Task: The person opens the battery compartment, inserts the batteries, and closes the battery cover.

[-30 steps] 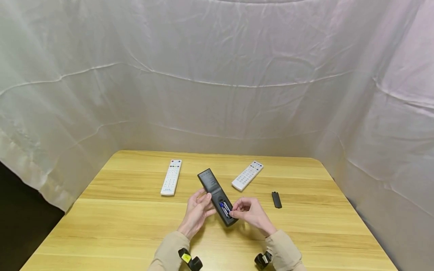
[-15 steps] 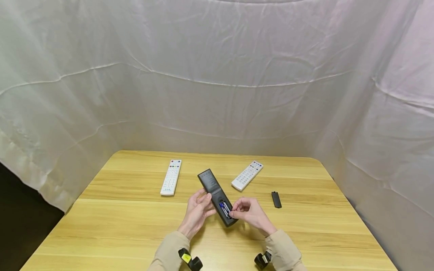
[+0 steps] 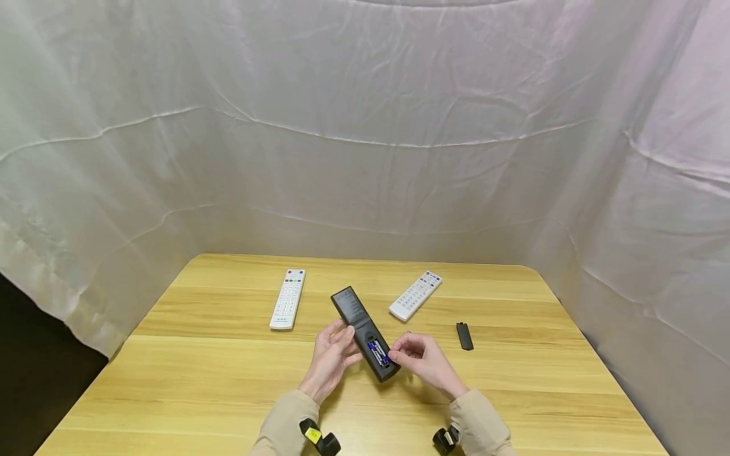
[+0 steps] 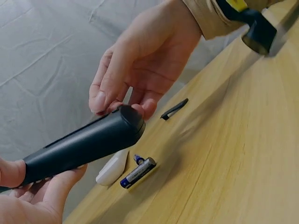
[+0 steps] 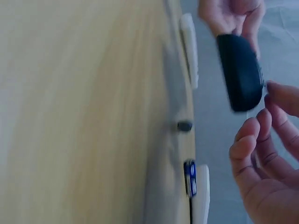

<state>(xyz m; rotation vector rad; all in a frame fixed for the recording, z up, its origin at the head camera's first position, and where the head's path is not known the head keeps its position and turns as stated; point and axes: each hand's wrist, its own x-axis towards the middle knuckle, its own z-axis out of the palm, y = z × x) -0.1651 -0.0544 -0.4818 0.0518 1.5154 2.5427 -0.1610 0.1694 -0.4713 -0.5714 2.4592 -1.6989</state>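
My left hand [image 3: 331,361] grips a black remote control [image 3: 352,310] around its middle, back side up, above the table. Two blue-and-white batteries [image 3: 377,352] lie side by side in its uncovered compartment. The right hand [image 3: 424,361] is at the compartment's right edge, thumb and fingertips touching there; its fingers bend loosely and nothing shows between them. On the table beneath, the left wrist view shows a loose battery [image 4: 138,173] with the end of another battery [image 4: 139,159] behind it. The black battery cover [image 3: 464,336] lies to the right of the right hand.
One white remote [image 3: 288,299] lies at the back left of the wooden table [image 3: 199,380]. Another white remote [image 3: 416,296] lies slanted behind the hands. Grey fabric [image 3: 365,177] hangs around the table's back and sides.
The right fingertips have shifted slightly up and right along the compartment, so more of the batteries' lower ends shows. The black remote has tilted a little; the left hand keeps its grip.
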